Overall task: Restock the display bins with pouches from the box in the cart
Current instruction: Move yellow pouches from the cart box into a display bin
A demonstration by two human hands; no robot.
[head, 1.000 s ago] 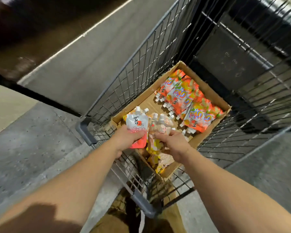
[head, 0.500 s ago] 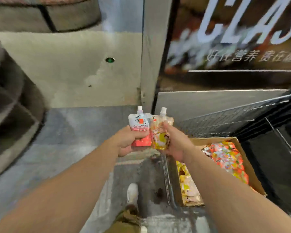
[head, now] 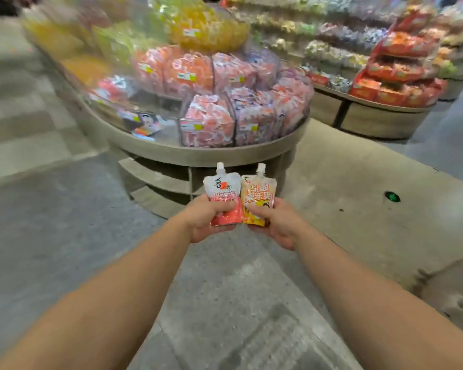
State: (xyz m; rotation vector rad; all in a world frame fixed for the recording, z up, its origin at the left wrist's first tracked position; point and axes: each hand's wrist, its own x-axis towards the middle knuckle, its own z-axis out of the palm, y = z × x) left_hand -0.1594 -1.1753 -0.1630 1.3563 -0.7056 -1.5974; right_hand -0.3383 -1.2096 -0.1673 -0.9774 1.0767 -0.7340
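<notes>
Gone from sight now are the cart and its box; both arms have swung round to face a round display stand [head: 211, 153] of clear bins [head: 207, 121], blurred but packed with pink and orange packets. On the left, the left hand [head: 209, 218] grips a white-and-red pouch [head: 223, 193] round its lower half, spout upright. Touching it on the right, a yellow-orange pouch [head: 258, 194] (spout up too) is clasped by the right hand [head: 277, 222]. Far right stands another stocked stand [head: 380, 121].
</notes>
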